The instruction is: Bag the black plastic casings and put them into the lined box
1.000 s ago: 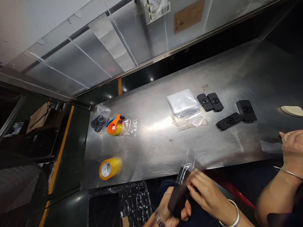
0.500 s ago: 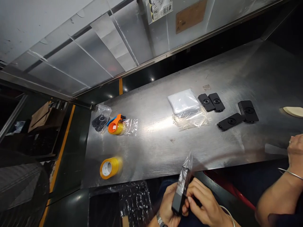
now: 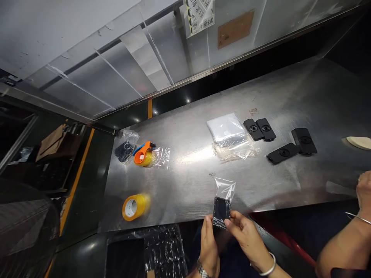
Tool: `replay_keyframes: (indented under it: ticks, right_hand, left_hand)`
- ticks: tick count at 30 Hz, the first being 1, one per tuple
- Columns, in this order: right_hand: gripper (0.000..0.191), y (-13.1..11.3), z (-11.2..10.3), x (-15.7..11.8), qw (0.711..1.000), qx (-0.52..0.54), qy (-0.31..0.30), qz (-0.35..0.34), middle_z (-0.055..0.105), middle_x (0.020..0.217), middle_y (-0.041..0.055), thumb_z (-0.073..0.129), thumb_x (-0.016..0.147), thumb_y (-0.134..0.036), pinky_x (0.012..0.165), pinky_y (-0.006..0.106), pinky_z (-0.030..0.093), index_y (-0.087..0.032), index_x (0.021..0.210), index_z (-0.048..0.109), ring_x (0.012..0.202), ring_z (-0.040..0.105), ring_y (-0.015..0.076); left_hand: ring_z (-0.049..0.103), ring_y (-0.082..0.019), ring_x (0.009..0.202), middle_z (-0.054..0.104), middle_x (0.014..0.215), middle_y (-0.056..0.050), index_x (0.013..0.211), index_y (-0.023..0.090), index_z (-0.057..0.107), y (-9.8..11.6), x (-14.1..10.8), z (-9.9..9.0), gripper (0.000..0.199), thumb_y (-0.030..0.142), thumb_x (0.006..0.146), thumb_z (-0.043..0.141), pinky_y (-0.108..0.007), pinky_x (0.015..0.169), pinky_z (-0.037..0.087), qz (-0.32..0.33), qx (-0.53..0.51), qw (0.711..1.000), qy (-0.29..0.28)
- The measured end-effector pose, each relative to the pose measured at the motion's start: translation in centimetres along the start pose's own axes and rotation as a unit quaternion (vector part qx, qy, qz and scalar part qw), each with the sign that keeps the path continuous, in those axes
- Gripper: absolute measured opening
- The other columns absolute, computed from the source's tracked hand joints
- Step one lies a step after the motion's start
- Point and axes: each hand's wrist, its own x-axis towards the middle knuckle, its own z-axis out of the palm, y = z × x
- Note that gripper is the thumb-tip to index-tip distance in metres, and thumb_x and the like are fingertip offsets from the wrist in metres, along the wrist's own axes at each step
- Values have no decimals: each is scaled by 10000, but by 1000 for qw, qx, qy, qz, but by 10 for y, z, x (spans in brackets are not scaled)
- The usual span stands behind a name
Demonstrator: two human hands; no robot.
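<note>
Currently the person's left hand [image 3: 209,248] and right hand [image 3: 246,239] are holding a clear polybag [image 3: 224,190] up at the near edge of the stainless steel surface [image 3: 179,189]. A black plate [image 3: 222,212] is sitting in the bottom of the bag, with the bag's empty upper end standing up above it. The left fingers [image 3: 206,227] and right fingers [image 3: 230,223] are partly closed, each pair pinching near a lower side of the bag; the exact grip points are hard to make out through the plastic. Tally at this moment: one plate is bagged and four black plates [image 3: 253,129] are lying bare further along the surface, two side by side and two just to the right of them, each with a round central recess. A stack of white film [image 3: 226,129] is resting on clear wrap just left of that group. Toward the left end, an orange tape dispenser [image 3: 142,157] is lying beside a loose clear bag [image 3: 161,157] and a small bagged black item [image 3: 125,151], and a yellow tape roll [image 3: 135,207] is standing apart, nearer the edge. Meanwhile, a co-worker's hand [image 3: 363,191] is resting at the right edge of the view, wearing a ring and a thin bangle, and is holding nothing visible.
</note>
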Motion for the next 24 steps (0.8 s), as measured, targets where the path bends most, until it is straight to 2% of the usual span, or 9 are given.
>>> replay_keyframes:
  ticks: [4, 7, 9, 11, 13, 15, 18, 21, 24]
  right_hand:
    - [333, 0, 9, -4, 994, 45, -103, 17, 643, 823, 61, 592, 737, -412, 764, 334, 460, -140, 930, 602, 774, 580, 204]
    - [320, -2, 11, -5, 989, 75, -131, 6, 631, 855, 52, 607, 723, -397, 819, 360, 443, -151, 927, 595, 792, 569, 198]
    - [261, -3, 9, -4, 989, 74, -131, 14, 605, 779, 19, 614, 714, -385, 749, 320, 458, -163, 851, 593, 727, 548, 166]
    - [234, -4, 6, -3, 986, 60, -150, 47, 521, 622, -27, 616, 702, -391, 567, 246, 437, -163, 739, 574, 566, 474, 109]
    - [262, -4, 3, -2, 980, 59, -170, 83, 419, 539, -60, 618, 688, -409, 437, 191, 335, -157, 678, 548, 465, 361, 65]
    - [298, -2, 3, -2, 972, 92, -189, 109, 425, 554, -54, 614, 684, -440, 411, 174, 281, -152, 694, 536, 463, 346, 55]
    - [382, 4, 6, -6, 946, 174, -226, 154, 481, 556, -37, 597, 682, -519, 400, 167, 267, -155, 742, 501, 438, 362, 49]
    - [418, 12, 6, -11, 921, 231, -244, 195, 412, 459, -84, 567, 696, -568, 363, 155, 207, -168, 764, 471, 355, 258, 24]
    - [475, 17, 2, -17, 935, 169, -267, 160, 354, 366, -95, 459, 747, -624, 337, 171, 176, -163, 635, 479, 296, 204, 20]
  left_hand:
    - [572, -210, 879, 633, 914, -81, 939, 148, 610, -2, 11, 6, 542, 620, 746, 425, -308, 803, 430, 41, -12, 999, 24]
    - [575, -199, 831, 638, 876, -82, 890, 131, 622, 4, 18, 12, 510, 594, 743, 463, -290, 756, 433, 43, -20, 999, 5]
    - [576, -183, 793, 643, 835, -74, 835, 120, 629, 13, 21, 13, 426, 525, 729, 547, -270, 726, 429, 22, -32, 998, -57]
    - [583, -186, 759, 648, 799, -83, 813, 106, 625, 23, 23, 11, 368, 458, 705, 612, -277, 695, 434, -43, -64, 984, -163]
    - [600, -219, 777, 653, 818, -119, 830, 89, 615, 33, 27, 8, 379, 439, 688, 631, -311, 694, 445, -129, -100, 947, -276]
    - [612, -234, 766, 652, 794, -128, 846, 88, 599, 38, 29, 8, 423, 477, 683, 618, -328, 675, 455, -181, -125, 921, -323]
    - [597, -178, 601, 620, 620, -66, 813, 117, 562, 38, 31, 14, 433, 532, 692, 583, -263, 547, 433, -165, -126, 939, -273]
    - [570, -148, 519, 599, 566, -48, 757, 131, 514, 35, 34, 22, 418, 541, 701, 572, -233, 486, 404, -131, -118, 962, -208]
    - [550, -125, 483, 572, 549, -30, 704, 139, 475, 36, 41, 26, 451, 573, 666, 592, -235, 487, 419, -161, -136, 966, -150]
